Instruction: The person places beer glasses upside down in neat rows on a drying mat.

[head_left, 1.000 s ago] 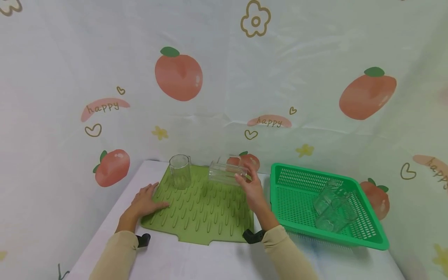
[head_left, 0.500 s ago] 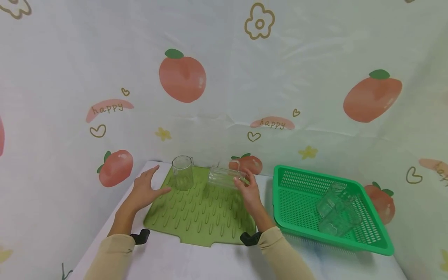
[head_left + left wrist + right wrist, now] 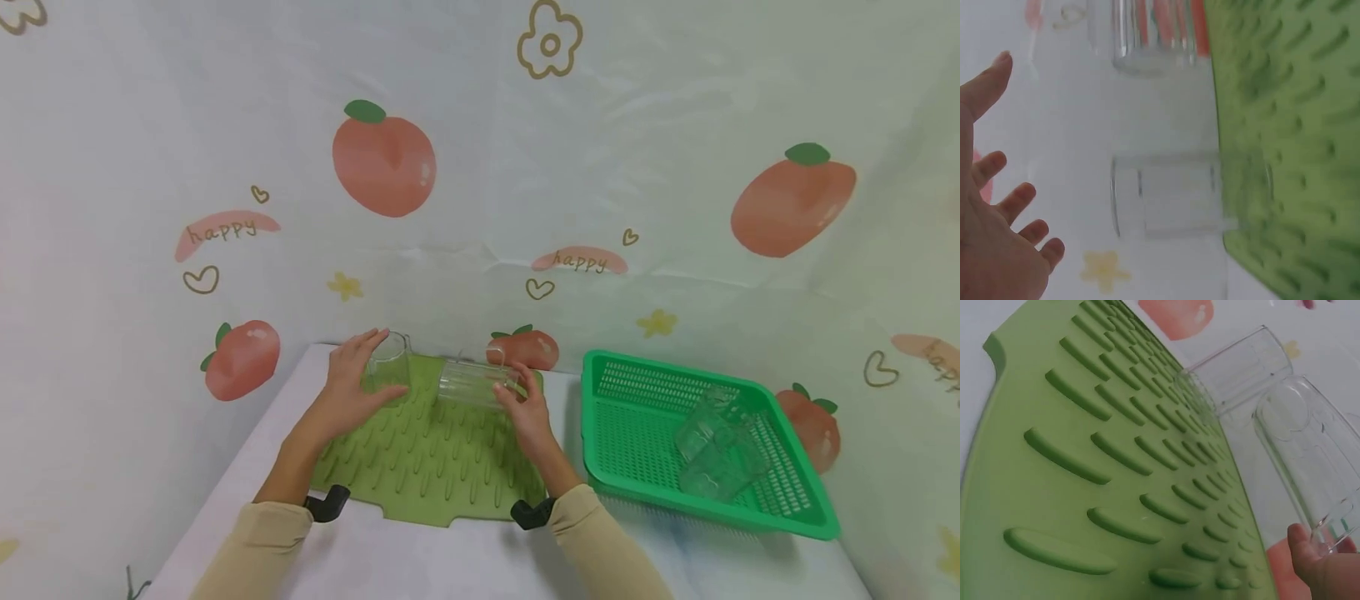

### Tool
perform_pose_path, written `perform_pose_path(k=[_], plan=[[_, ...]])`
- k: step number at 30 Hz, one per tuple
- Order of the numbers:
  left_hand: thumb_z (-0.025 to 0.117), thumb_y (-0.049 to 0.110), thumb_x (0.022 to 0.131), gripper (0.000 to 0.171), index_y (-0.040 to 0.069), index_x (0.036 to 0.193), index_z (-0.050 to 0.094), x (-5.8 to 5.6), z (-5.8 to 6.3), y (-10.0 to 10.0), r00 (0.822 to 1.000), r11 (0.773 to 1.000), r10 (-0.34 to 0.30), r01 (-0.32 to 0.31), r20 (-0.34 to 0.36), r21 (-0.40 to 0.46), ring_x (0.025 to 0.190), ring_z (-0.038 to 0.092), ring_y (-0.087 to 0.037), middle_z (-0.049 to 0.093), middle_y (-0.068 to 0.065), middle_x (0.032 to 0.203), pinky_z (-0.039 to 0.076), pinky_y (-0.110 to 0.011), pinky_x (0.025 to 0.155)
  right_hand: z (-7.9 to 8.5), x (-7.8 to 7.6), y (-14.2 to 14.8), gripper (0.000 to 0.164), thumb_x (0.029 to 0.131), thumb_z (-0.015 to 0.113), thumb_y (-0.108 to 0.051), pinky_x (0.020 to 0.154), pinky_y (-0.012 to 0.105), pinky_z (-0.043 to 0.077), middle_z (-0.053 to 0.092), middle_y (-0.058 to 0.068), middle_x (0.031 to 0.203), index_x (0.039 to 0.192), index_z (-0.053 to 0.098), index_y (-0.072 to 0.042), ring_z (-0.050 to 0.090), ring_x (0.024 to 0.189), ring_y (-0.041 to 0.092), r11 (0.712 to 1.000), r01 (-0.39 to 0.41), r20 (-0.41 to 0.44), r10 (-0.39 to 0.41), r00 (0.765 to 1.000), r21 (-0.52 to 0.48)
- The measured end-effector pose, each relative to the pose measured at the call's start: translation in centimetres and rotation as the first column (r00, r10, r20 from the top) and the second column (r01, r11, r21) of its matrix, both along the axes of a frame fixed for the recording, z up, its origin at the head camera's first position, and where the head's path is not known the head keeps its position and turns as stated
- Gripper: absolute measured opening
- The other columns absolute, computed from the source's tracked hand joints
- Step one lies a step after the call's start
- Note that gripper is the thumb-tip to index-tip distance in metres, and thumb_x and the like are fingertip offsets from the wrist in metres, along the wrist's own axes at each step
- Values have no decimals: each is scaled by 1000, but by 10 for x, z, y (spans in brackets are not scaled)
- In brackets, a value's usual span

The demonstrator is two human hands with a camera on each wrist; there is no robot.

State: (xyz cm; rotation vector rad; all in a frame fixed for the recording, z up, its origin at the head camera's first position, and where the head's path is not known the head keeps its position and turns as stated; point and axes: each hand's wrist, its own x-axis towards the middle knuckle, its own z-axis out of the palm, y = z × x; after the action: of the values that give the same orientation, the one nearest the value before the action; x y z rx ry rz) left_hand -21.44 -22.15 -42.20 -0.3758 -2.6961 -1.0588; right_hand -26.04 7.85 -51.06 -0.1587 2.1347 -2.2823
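A clear glass mug (image 3: 472,383) is held sideways above the green mat (image 3: 427,467), its handle turned upward. My right hand (image 3: 528,412) grips it at its right end, with thumb and fingers on the glass in the right wrist view. Another clear mug (image 3: 393,371) stands upright at the mat's back left. Beside that mug is my left hand (image 3: 347,396), fingers spread and thumb apart. The left wrist view shows a gap between the fingertips (image 3: 1017,195) and the standing mug (image 3: 1175,197).
On the right, a green plastic basket (image 3: 592,433) holds several clear glass mugs (image 3: 716,454) lying in a heap. The mat has raised ridges and lies on a white-covered table (image 3: 360,550). A printed curtain (image 3: 465,192) hangs close behind.
My left hand has lifted from the mat's left edge and moved up and right to the standing mug. The right hand still holds its mug sideways, slightly lower and further left.
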Motion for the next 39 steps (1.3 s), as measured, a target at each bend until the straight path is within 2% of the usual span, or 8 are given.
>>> perform_pose_path(k=[7, 12, 18, 23, 27, 30, 35, 39], plan=[[79, 35, 90, 87, 18, 161, 31, -7, -8, 40, 993, 991, -111, 113, -37, 70, 155, 22, -39, 28, -12, 167, 28, -68, 118, 2, 4, -3, 61, 103, 61, -15, 107, 49, 50, 37, 23, 157, 157, 34, -11, 49, 140, 43, 1000, -6, -50, 6, 999, -9], [78, 37, 91, 86, 23, 160, 30, -14, -24, 59, 987, 975, -161, 154, 30, 164, 152, 32, -36, 30, -9, 165, 39, -61, 116, 2, 6, -4, 62, 103, 61, -15, 108, 51, 49, 36, 24, 157, 158, 33, -11, 47, 141, 44, 1000, -23, -60, 22, 998, -16], [76, 36, 93, 87, 25, 162, 24, -23, -43, 69, 974, 953, -175, 131, 144, 271, 152, 30, -43, 23, -11, 167, 42, -62, 113, 3, 9, -6, 61, 102, 61, -13, 108, 50, 49, 38, 23, 155, 157, 34, -10, 46, 142, 45, 998, -33, -59, 30, 998, -48], [76, 33, 93, 87, 25, 162, 24, -27, -50, 69, 966, 933, -164, 87, 197, 350, 152, 30, -47, 21, -10, 168, 43, -63, 113, 4, 10, -9, 63, 102, 62, -14, 98, 33, 53, 41, 23, 153, 157, 34, -6, 54, 134, 39, 997, -15, -47, 12, 999, -70], [77, 31, 92, 86, 27, 162, 26, -28, -53, 69, 961, 918, -183, 91, 207, 386, 151, 31, -48, 22, -9, 168, 43, -62, 112, 5, 11, -10, 61, 103, 60, -19, 87, 26, 52, 38, 22, 155, 157, 33, -9, 60, 117, 21, 997, -8, -23, 7, 1000, -77], [77, 26, 93, 84, 28, 161, 28, -28, -54, 69, 959, 907, -189, 89, 209, 412, 150, 33, -48, 24, -8, 168, 45, -61, 111, 6, 11, -10, 59, 105, 58, -21, 85, 25, 52, 37, 22, 157, 157, 34, -10, 59, 109, 10, 996, -9, -5, 8, 1000, -90], [77, 17, 92, 77, 30, 157, 37, -27, -53, 69, 959, 892, -181, 66, 220, 446, 146, 40, -45, 32, -8, 164, 56, -52, 101, 4, 13, -7, 60, 108, 52, -28, 94, 36, 55, 37, 24, 158, 159, 27, -8, 56, 127, 25, 995, -49, -2, 49, 999, -90], [77, 17, 92, 73, 24, 155, 41, -26, -50, 67, 959, 891, -193, 84, 206, 447, 141, 44, -47, 37, -13, 159, 59, -49, 93, 0, 13, -5, 62, 109, 49, -33, 104, 49, 53, 38, 24, 158, 161, 24, -9, 49, 139, 37, 993, -77, 15, 79, 997, -88]])
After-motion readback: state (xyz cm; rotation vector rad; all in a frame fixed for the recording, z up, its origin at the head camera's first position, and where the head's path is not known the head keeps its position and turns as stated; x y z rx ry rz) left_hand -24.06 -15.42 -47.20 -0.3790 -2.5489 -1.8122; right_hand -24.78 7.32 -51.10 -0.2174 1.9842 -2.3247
